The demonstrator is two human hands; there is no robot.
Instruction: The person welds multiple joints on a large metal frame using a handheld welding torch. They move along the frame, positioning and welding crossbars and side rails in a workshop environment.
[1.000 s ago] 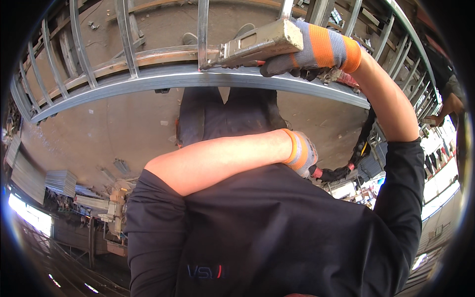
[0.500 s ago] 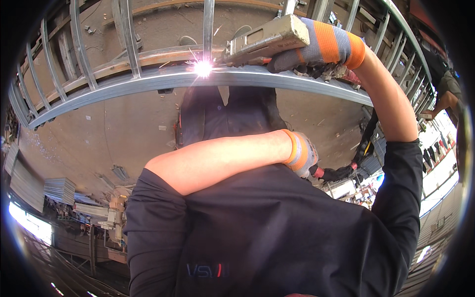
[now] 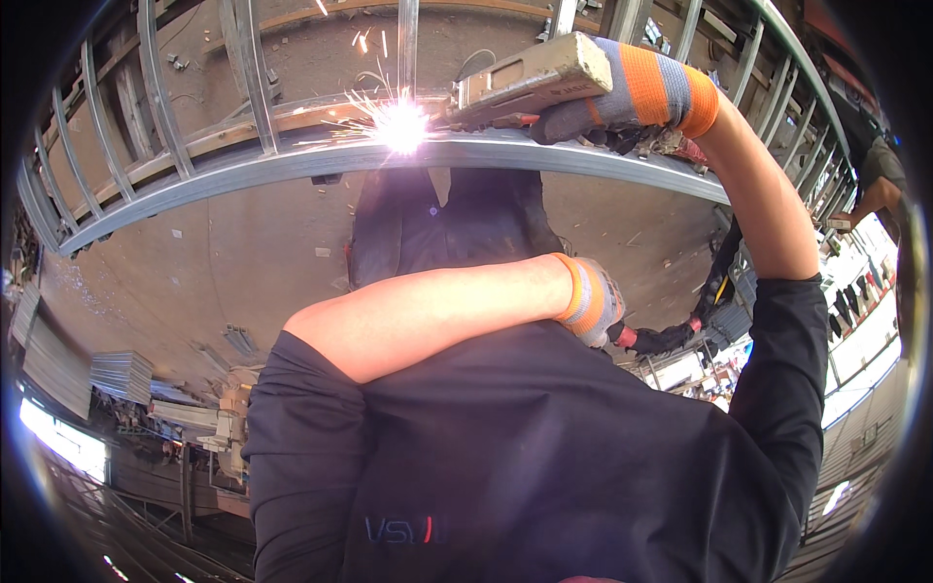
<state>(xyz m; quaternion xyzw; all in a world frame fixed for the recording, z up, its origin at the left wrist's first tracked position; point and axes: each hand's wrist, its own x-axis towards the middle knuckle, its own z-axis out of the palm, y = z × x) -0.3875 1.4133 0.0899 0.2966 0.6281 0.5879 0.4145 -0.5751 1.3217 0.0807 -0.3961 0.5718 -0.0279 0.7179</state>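
A worn, cream-and-silver boxy tool (image 3: 533,80) is gripped by the right hand (image 3: 627,87), gloved in grey-and-orange knit, its nose directed toward a brilliant white-pink flare (image 3: 402,126) at the foot of an upright grey metal bar (image 3: 408,49), where a long grey metal rail (image 3: 292,162) is met. The similarly gloved left hand (image 3: 591,301) is held beside a black-and-red cable (image 3: 664,340); whether it is closed around it cannot be told. Welding of this joint appears to be under way; a steady nose there seems called for next.
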